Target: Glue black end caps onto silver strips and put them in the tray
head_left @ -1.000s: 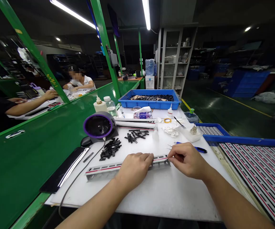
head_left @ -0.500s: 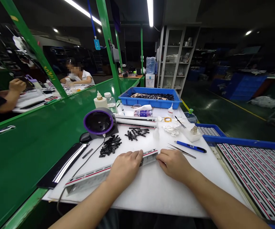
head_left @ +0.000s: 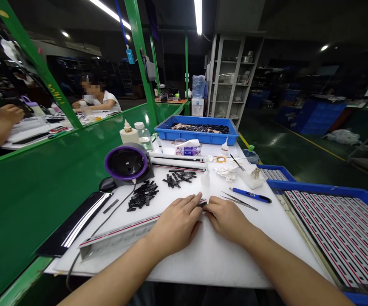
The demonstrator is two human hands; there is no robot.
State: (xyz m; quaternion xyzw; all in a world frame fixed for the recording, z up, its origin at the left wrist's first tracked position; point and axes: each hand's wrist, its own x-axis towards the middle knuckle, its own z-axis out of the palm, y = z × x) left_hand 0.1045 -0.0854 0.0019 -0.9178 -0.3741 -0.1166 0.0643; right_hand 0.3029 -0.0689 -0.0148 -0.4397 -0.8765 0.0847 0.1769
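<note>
A long grey strip (head_left: pixel 120 228) with a red line and dark slots lies slantwise near the front of the white table. My left hand (head_left: pixel 179 221) wraps over its right part, fingers closed on it. At the strip's right end, my right hand (head_left: pixel 224 216) is closed, its fingertips pinching at the end; what exactly they grip is hidden. Behind the strip are two piles of small black pieces (head_left: pixel 143 195) (head_left: pixel 179 177). Tweezers (head_left: pixel 239 201) and a blue pen-like tool (head_left: pixel 250 195) lie to the right.
A purple-rimmed round device (head_left: pixel 127 162) with a cable stands at the left. Glossy black panel (head_left: pixel 75 225) is at the left edge. Behind are bottles (head_left: pixel 144 137) and a blue tray (head_left: pixel 196 135). More strips fill a tray (head_left: pixel 327 233) at right. People sit beyond the green partition (head_left: pixel 75 161).
My left hand has slid rightward along the strip, close to my right hand, and covers more of its right end. The whole view has shifted slightly.
</note>
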